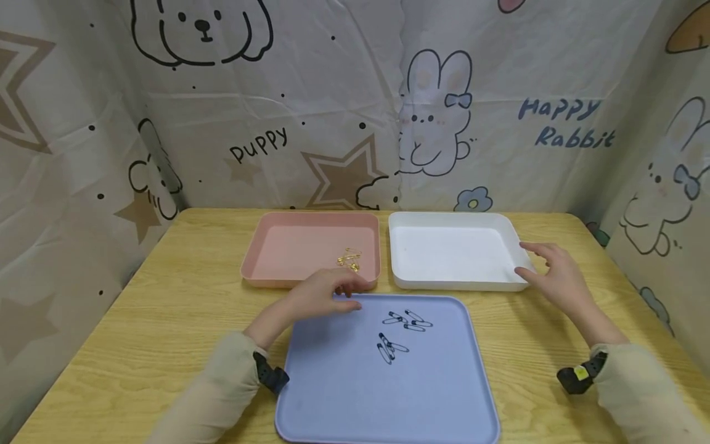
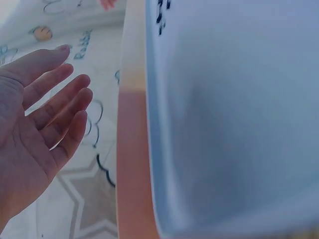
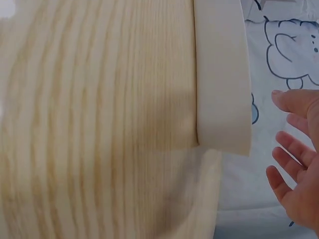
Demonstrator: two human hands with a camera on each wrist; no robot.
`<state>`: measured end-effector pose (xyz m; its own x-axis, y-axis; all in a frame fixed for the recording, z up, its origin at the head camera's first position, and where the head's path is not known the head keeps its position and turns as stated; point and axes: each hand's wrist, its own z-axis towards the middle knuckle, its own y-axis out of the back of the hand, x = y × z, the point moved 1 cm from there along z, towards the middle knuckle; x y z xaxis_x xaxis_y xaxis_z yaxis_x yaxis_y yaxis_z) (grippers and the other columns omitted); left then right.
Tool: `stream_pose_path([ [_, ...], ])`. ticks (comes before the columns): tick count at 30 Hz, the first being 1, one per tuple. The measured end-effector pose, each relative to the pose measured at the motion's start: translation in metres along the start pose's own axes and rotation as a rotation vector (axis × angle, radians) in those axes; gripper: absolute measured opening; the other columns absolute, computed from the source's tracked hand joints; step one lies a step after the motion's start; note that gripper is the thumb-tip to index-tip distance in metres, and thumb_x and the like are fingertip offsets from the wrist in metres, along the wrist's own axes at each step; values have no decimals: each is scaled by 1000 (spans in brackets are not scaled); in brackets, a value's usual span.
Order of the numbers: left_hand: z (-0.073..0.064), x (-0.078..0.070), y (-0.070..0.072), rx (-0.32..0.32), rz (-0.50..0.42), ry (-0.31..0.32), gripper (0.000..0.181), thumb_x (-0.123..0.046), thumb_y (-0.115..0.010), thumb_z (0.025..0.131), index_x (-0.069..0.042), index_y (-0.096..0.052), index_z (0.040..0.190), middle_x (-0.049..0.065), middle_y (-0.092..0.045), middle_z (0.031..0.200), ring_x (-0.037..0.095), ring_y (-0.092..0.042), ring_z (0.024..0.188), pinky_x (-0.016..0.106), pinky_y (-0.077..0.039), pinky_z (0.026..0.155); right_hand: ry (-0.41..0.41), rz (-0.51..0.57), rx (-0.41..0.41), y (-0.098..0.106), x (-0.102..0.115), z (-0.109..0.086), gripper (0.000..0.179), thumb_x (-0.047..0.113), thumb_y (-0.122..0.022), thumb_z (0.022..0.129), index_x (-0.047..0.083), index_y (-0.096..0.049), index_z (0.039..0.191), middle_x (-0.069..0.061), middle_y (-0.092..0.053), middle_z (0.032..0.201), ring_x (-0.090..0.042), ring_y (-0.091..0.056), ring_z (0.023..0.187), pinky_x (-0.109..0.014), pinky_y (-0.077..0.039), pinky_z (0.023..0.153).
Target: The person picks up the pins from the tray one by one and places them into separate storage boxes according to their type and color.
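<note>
Two hands above a wood-grained surface (image 1: pixel 150 320) bearing three trays. The left hand (image 1: pixel 318 294), fingers released and loosely bent around nothing, hovers where the near rim of the pink tray (image 1: pixel 296 246) meets the far edge of the blue tray (image 1: pixel 427 401). The right hand (image 1: pixel 559 282), fingers likewise released, stands just beside the right end of the white tray (image 1: pixel 449 246); contact cannot be determined. Gold safety pins (image 1: pixel 353 266) lie in the pink tray's near right corner; black safety pins (image 1: pixel 386 349) lie in two groups on the blue tray's far half.
</note>
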<state>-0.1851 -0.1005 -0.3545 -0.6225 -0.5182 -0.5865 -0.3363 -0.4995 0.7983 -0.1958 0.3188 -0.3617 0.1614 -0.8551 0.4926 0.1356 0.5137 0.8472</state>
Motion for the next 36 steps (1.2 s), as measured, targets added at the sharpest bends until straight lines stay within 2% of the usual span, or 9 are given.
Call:
stream_pose_path([
  [4, 1, -8, -9, 113, 17, 7, 33, -22, -68, 81, -13, -63, 113, 1, -64, 102, 9, -56, 84, 28, -48, 75, -10, 22, 37, -1, -8, 2, 58, 28, -61, 87, -2, -42, 133, -30, -37, 131, -47, -35, 116, -58, -35, 87],
  [8, 2, -14, -14, 229, 7, 49, 35, -27, -68, 81, -17, -62, 115, -4, -62, 108, 7, -55, 88, 24, -46, 77, -25, 57, 97, -2, -14, 3, 65, 29, -60, 88, -1, -32, 139, -32, -31, 135, -48, -33, 118, -58, -35, 89],
  [11, 3, -18, -17, 294, -15, 55, 37, -28, -68, 81, -19, -61, 116, -6, -62, 110, 7, -56, 89, 22, -46, 76, -41, 87, 146, -3, -19, 4, 70, 32, -58, 88, 0, -26, 142, -33, -27, 138, -50, -34, 118, -59, -35, 90],
  [16, 6, -24, -22, 375, -21, 25, 38, -28, -69, 80, -19, -61, 117, -6, -62, 105, 7, -56, 89, 19, -44, 75, -81, 160, 226, -5, -26, 7, 78, 36, -57, 88, 5, -13, 145, -30, -19, 144, -53, -32, 120, -59, -32, 93],
  [20, 7, -25, -28, 410, -5, 18, 37, -26, -71, 79, -19, -62, 114, -6, -62, 97, 6, -55, 85, 17, -43, 75, -92, 205, 271, -7, -31, 9, 80, 37, -55, 90, 6, -7, 146, -28, -14, 146, -53, -29, 122, -60, -29, 95],
  [25, 8, -26, -37, 446, 17, -13, 35, -26, -72, 77, -19, -64, 111, -6, -61, 91, 5, -53, 80, 15, -41, 72, -116, 205, 307, -11, -38, 11, 79, 39, -52, 91, 6, -6, 146, -28, -11, 147, -52, -25, 124, -60, -25, 97],
  [31, 10, -26, -44, 466, 32, -22, 31, -26, -73, 75, -22, -66, 105, -8, -58, 89, 6, -52, 79, 15, -40, 69, -135, 197, 320, -14, -42, 15, 80, 42, -51, 90, 4, -6, 146, -30, -12, 146, -51, -23, 125, -60, -23, 98],
  [36, 12, -26, -47, 473, 88, -40, 30, -22, -74, 74, -23, -66, 103, -7, -54, 88, 6, -50, 77, 15, -38, 68, -139, 202, 327, -14, -44, 18, 80, 42, -52, 90, 6, -8, 146, -28, -9, 147, -50, -18, 128, -60, -21, 100],
])
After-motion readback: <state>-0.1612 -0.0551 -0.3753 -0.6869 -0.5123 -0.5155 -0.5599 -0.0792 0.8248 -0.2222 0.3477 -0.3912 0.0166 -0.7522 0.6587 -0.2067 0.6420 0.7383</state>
